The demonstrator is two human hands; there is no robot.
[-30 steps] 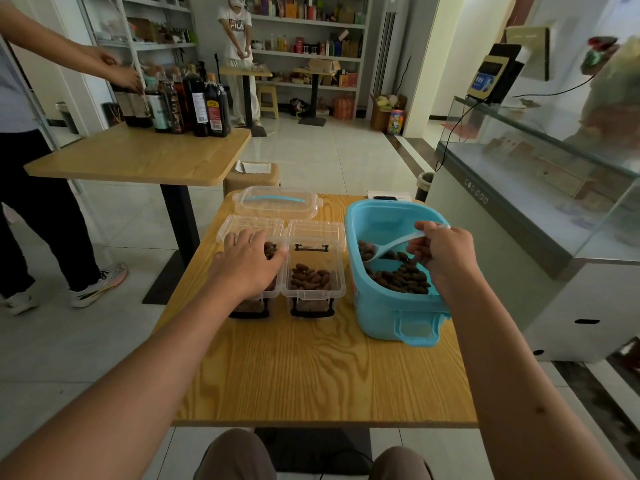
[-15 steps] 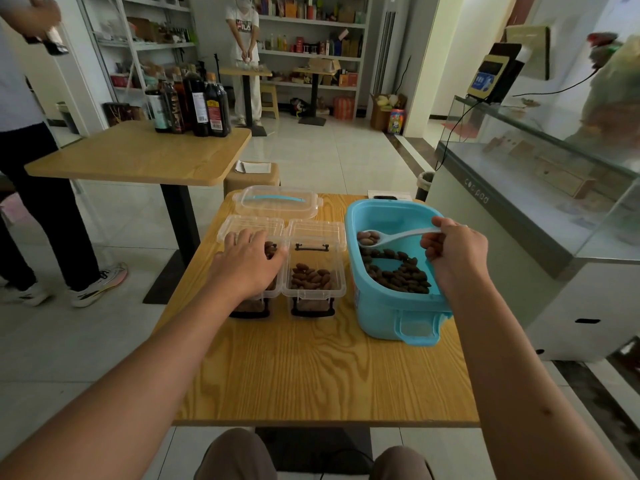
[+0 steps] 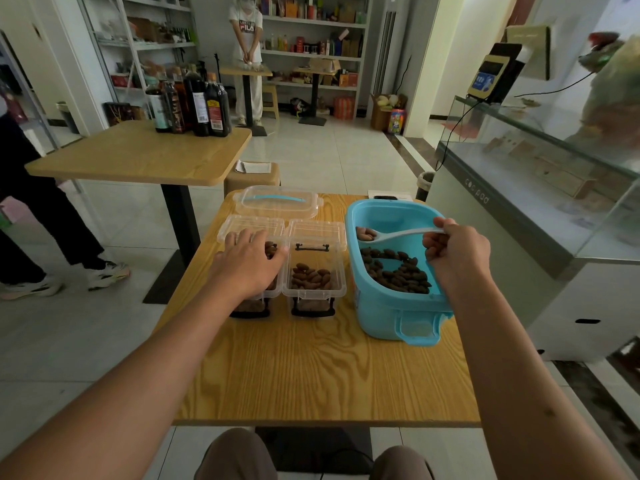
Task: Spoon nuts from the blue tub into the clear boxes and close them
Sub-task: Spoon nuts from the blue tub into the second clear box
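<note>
The blue tub (image 3: 408, 317) stands at the right of the wooden table (image 3: 322, 372) with brown nuts (image 3: 398, 271) in its bottom. My right hand (image 3: 457, 258) pinches the handle of a white spoon (image 3: 398, 234), whose bowl carries a few nuts above the tub's far left side. Two clear boxes with their lids flipped back stand side by side left of the tub. The right box (image 3: 313, 285) holds nuts. My left hand (image 3: 247, 263) rests on the left box (image 3: 273, 289), fingers spread over its opening, hiding most of it.
A clear lid with a blue handle (image 3: 277, 202) lies behind the boxes. A phone (image 3: 386, 196) sits at the table's far edge. A second table with dark bottles (image 3: 194, 102) stands far left, a person's legs (image 3: 52, 237) beside it. A glass counter (image 3: 540, 188) runs along the right.
My right hand has lifted the spoon, loaded with nuts, out of the pile to the tub's far left side. My left hand has stayed on the left box.
</note>
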